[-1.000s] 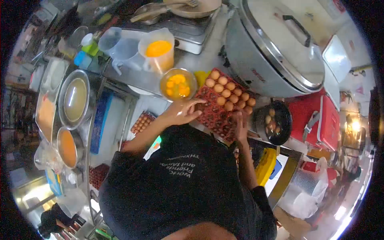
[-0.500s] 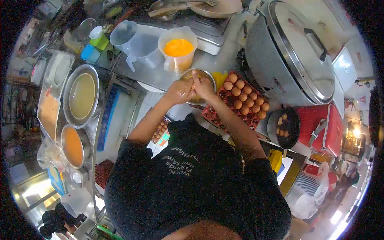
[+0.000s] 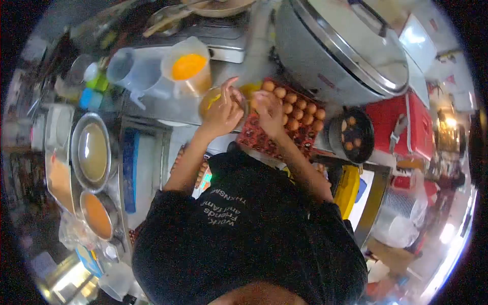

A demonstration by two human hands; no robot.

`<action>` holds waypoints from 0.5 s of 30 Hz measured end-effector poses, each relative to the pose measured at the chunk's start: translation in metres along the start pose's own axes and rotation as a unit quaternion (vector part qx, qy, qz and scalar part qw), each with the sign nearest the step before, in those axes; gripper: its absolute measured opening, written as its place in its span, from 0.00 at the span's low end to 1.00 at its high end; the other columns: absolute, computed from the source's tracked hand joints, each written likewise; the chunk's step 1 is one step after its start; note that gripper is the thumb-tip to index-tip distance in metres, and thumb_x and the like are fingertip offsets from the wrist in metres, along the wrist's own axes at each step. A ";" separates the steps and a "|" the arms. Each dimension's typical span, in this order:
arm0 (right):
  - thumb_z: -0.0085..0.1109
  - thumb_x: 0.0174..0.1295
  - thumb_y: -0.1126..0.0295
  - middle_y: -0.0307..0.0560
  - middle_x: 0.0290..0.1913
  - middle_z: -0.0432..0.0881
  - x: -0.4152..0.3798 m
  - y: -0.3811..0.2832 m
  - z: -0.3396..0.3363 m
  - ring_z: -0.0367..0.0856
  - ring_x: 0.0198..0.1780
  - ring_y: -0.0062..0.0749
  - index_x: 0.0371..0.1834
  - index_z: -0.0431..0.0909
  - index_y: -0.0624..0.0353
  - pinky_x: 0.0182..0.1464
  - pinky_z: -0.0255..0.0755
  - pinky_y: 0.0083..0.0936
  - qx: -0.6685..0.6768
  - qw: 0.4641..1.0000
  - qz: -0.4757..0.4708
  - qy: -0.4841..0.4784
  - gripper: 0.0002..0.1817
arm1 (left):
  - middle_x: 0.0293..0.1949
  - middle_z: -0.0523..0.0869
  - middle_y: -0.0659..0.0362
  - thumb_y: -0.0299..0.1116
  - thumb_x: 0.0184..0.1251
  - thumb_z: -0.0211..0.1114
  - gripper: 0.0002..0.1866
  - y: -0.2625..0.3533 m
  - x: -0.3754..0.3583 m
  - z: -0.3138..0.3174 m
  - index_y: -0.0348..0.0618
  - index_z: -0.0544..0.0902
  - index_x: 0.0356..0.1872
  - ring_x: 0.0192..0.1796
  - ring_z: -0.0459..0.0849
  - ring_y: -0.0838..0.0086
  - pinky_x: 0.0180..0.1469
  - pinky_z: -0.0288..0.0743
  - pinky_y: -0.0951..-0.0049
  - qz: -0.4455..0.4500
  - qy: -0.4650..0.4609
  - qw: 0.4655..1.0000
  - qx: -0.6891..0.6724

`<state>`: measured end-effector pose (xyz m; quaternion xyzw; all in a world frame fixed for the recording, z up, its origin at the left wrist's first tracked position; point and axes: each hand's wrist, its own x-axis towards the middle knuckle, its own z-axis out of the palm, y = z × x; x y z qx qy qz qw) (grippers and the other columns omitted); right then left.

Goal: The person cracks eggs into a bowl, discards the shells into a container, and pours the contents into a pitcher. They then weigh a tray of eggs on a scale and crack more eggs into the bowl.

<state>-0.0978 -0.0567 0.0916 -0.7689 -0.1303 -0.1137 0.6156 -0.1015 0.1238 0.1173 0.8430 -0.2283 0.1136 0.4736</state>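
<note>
My left hand [image 3: 223,112] hangs over a metal bowl [image 3: 207,101], with a finger stretched out, wet-looking and apart from the others. Some yellow shows inside the bowl, which the hand partly covers. Beside it my right hand [image 3: 268,111] is at the left edge of a red egg tray [image 3: 264,137], smeared by motion; I cannot tell whether it holds anything. Brown eggs [image 3: 300,109] fill the tray's far right part, and its nearer cells show no eggs. Just behind the bowl stands a translucent jug [image 3: 195,81] with bright orange-yellow egg inside.
Clear jugs [image 3: 142,73] stand left of the egg jug. A large lidded cooker [image 3: 325,66] rises behind the tray. To the right are a dark pan [image 3: 358,134] with several eggs and a red cooler box [image 3: 401,124]. Metal bowls [image 3: 109,152] of liquid line the left counter.
My hands, together over the bowl before, have parted. The right one has moved to the egg tray, while the left stays over the bowl. The view has shifted.
</note>
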 end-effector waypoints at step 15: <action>0.69 0.53 0.63 0.54 0.64 0.72 -0.323 0.012 -0.278 0.79 0.56 0.45 0.73 0.55 0.49 0.45 0.81 0.37 -0.596 0.753 0.259 0.102 0.45 | 0.61 0.66 0.56 0.34 0.62 0.67 0.39 0.111 -0.006 0.213 0.47 0.54 0.70 0.59 0.73 0.68 0.64 0.67 0.63 -0.150 -0.325 0.874 -0.329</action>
